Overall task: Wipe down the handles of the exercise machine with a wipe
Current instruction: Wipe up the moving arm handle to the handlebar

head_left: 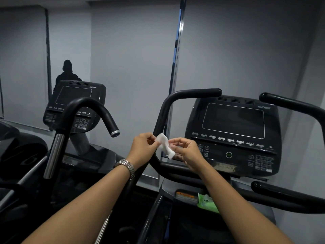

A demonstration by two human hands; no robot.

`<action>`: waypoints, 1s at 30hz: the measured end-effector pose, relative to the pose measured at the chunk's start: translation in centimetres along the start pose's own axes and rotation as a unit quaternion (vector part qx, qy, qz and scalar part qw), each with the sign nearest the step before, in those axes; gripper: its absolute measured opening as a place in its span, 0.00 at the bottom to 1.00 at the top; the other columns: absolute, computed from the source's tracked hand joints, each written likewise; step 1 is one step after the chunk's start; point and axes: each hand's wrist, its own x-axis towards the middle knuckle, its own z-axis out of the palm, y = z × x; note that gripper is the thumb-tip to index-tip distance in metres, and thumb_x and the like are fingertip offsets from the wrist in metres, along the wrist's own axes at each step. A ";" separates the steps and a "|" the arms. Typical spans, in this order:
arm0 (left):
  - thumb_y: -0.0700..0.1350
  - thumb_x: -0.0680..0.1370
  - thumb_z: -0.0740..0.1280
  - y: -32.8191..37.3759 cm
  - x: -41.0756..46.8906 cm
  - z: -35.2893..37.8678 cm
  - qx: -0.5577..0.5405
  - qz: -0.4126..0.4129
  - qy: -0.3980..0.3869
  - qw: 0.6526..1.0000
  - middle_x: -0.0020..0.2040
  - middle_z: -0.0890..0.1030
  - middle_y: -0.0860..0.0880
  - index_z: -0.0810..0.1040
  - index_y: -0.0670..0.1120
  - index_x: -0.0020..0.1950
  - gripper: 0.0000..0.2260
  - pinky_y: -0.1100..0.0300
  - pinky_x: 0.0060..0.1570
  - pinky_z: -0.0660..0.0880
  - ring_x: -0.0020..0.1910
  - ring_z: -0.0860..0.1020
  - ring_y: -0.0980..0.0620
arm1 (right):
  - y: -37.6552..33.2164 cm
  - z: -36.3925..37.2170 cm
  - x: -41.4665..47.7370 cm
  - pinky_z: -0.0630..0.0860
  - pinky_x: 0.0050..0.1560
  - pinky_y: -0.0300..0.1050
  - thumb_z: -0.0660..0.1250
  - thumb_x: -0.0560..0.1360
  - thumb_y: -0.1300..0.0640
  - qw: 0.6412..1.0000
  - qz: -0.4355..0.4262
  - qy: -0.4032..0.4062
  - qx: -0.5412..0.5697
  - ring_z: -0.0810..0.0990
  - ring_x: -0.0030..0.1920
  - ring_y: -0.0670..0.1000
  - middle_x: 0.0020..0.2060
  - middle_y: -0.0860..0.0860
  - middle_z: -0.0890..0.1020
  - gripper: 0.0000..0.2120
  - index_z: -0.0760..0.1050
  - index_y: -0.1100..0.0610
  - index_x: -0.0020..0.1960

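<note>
Both hands are raised in front of the exercise machine (233, 175) and hold one small white wipe (164, 146) between them; the left hand (143, 148) pinches the upper left edge of the wipe with thumb and forefinger, and its other fingers are curled loosely; the right hand (186, 152) pinches the right side of the wipe with its fingertips, the fingers bent inward. The wipe is partly folded and hangs as a crumpled strip; it is held just in front of the lower part of the black left handle (193, 94), and I cannot tell if it touches the bar. This handle rises from below the hands and bends to the right above the console (233, 134); the right handle (290, 103) is on the other side of the console, well apart from both hands. A metal wristwatch (125, 164) is on the left wrist; a green packet (206, 204) lies on the machine below the right forearm. A second machine (75, 103) with a hooked handle (91, 106) stands to the left; a dark figure (67, 71) appears behind it.
</note>
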 end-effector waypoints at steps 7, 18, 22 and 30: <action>0.46 0.75 0.65 0.3 3.1 -1.3 0.017 -0.065 0.101 0.993 0.34 0.79 0.45 0.74 0.42 0.35 0.10 0.58 0.32 0.74 0.33 0.77 0.48 | 3.4 -6.1 -1.8 0.73 0.49 0.40 0.64 0.77 0.44 0.786 -0.074 -0.024 -0.613 0.77 0.50 0.47 0.49 0.46 0.77 0.14 0.78 0.50 0.57; 0.42 0.77 0.61 0.8 7.1 2.5 0.210 -0.069 0.077 0.972 0.35 0.72 0.47 0.70 0.42 0.39 0.08 0.61 0.27 0.62 0.34 0.71 0.48 | 6.4 -8.4 -1.7 0.75 0.49 0.39 0.62 0.76 0.40 0.756 -0.148 -0.077 -0.633 0.77 0.50 0.45 0.50 0.45 0.77 0.19 0.76 0.48 0.62; 0.41 0.76 0.62 0.5 8.5 4.8 0.196 -0.085 0.047 0.976 0.37 0.72 0.46 0.69 0.42 0.39 0.06 0.59 0.34 0.66 0.36 0.71 0.47 | 6.7 -8.7 -1.5 0.75 0.52 0.39 0.60 0.77 0.39 0.750 -0.160 -0.083 -0.637 0.76 0.53 0.45 0.53 0.45 0.77 0.20 0.75 0.47 0.63; 0.46 0.79 0.63 -0.8 8.7 5.7 0.118 -0.019 0.070 0.990 0.42 0.79 0.51 0.79 0.43 0.48 0.09 0.67 0.36 0.68 0.42 0.78 0.53 | 7.7 -8.9 -0.8 0.76 0.39 0.38 0.51 0.75 0.35 0.699 -0.217 -0.065 -0.679 0.78 0.44 0.45 0.46 0.45 0.78 0.25 0.76 0.48 0.60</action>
